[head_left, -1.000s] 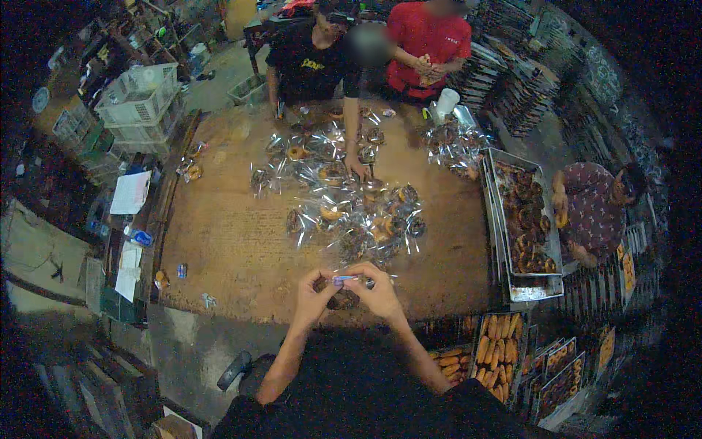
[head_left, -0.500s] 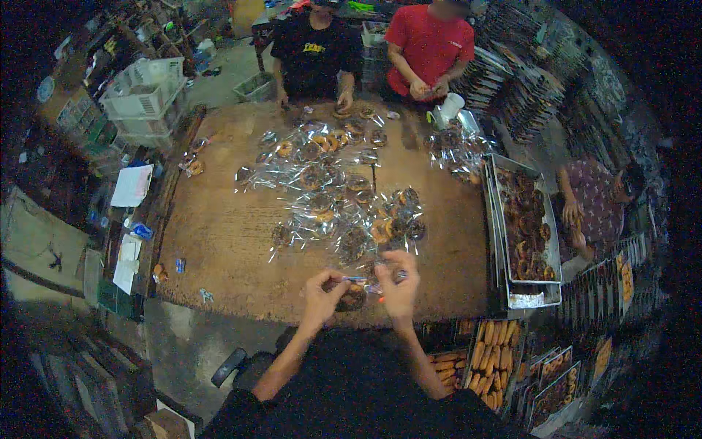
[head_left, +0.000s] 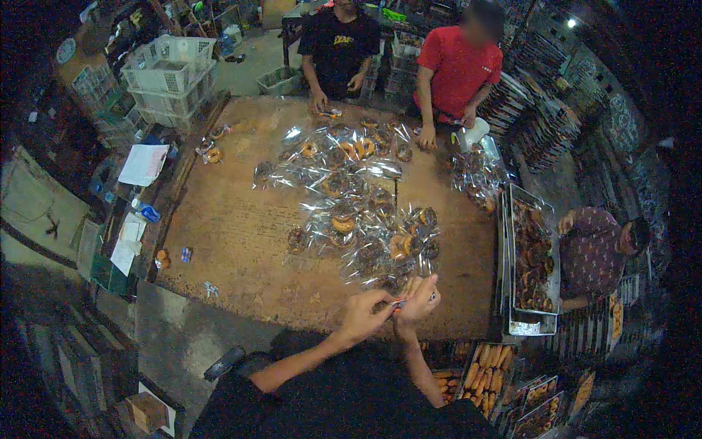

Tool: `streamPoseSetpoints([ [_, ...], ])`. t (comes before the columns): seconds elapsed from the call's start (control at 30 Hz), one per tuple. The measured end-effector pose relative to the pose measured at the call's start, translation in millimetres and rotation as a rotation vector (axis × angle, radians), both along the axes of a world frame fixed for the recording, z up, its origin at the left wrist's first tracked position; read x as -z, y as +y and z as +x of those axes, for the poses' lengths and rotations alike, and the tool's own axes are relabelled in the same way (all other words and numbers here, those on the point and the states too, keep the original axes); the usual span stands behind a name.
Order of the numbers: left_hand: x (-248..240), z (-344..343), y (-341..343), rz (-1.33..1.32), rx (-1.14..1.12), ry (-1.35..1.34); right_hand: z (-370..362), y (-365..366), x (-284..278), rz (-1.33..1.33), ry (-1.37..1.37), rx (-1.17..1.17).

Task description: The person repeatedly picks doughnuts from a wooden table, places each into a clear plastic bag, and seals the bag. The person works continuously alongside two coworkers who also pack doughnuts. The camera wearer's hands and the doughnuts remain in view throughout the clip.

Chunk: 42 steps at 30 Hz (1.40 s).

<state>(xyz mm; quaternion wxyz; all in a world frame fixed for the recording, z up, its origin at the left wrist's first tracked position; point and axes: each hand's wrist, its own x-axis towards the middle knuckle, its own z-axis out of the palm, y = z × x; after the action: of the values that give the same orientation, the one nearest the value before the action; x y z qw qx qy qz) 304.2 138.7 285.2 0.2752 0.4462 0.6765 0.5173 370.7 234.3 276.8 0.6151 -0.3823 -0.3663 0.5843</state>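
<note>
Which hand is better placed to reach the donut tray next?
Right, probably: the right hand sits nearer the tray, while the left hand would reach across. Both meet at a small strip, though.

We view a dim, grainy scene, its fisheye edges bowed and black, as glare streaks the clear wrappers and a small white lamp shines at upper right.
</note>
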Motion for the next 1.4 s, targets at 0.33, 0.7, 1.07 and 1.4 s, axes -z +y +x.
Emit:
streamPoseSetpoints([
  [0.33, 56.4, -35.0, 6.0, 0.031, 0.072, -0.258, -14.5, 8.3, 14.2, 0.039, -0.245, -0.115],
  [0.7, 87.6, -129.2, -6.0, -0.026, -0.123, -0.346, -26.3, 27.0, 26.2, -0.459, -0.065, -0.181],
  [1.07, 34.9, -101.7, 2.0, -0.037, -0.015, -0.365, -74.8, 16.1, -0.9, 0.13, -0.343, -0.245],
  [1.4, 12.2, -70.7, 1.7, -0.165, -0.123, -0.204, -63.6, 11.6, 7.1, 0.042, -0.334, -0.19],
])
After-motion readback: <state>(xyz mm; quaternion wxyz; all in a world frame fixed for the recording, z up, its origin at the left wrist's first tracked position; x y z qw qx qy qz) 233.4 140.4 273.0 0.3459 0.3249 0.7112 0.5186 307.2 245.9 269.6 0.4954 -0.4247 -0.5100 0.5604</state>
